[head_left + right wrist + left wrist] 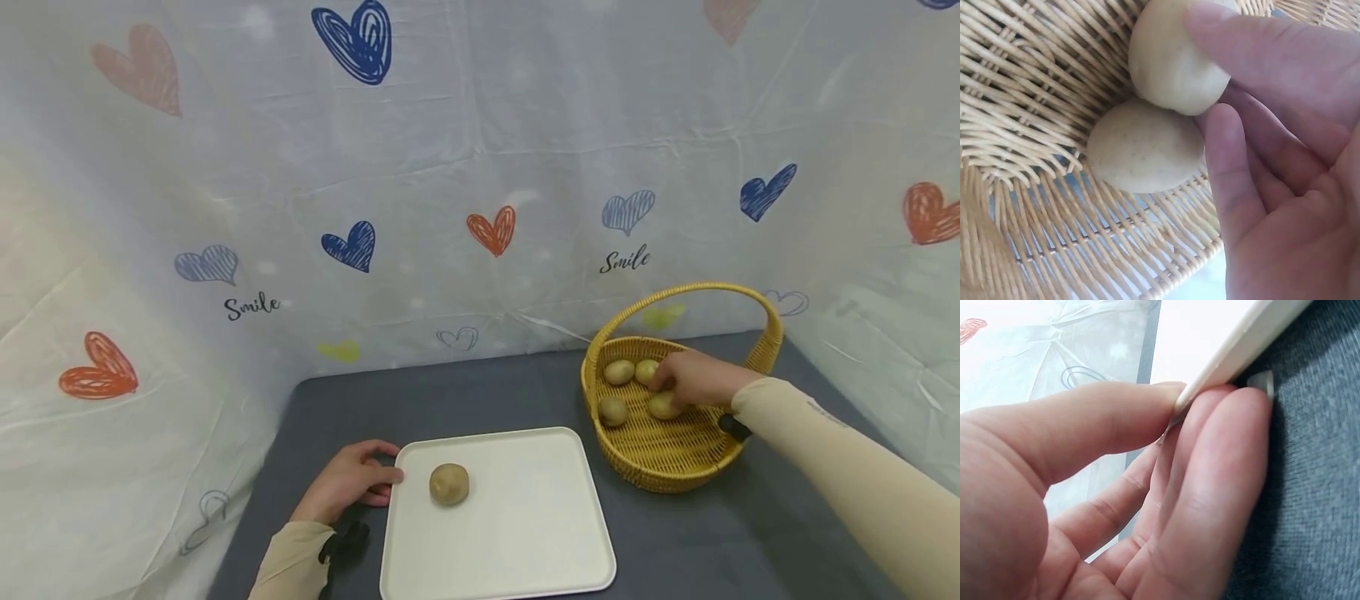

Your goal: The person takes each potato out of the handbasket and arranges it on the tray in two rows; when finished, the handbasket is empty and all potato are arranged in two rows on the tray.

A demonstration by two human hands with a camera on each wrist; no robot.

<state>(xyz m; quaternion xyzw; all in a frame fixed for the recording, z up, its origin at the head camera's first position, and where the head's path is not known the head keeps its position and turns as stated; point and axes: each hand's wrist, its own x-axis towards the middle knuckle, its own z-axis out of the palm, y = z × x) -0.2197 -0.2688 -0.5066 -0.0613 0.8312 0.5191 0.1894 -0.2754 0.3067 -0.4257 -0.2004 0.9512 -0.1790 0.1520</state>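
Note:
My left hand point(348, 482) pinches the left edge of a white rectangular tray point(525, 533). In the left wrist view the thumb lies on the rim point(1222, 359) and curled fingers are under it. One round brown potato point(449, 484) sits on the tray near that hand. Inside a yellow wicker basket point(660, 477), my right hand point(701, 379) grips a pale potato point(1175, 59) between thumb and fingers. A second potato point(1144, 147) lies right against it on the woven bottom.
More potatoes lie at the basket's left side, one potato point(619, 372) at the back and another point(612, 411) nearer. The basket's tall handle point(693, 287) arches over it. A dark grey cloth point(480, 392) covers the table, with a heart-printed curtain point(420, 167) behind.

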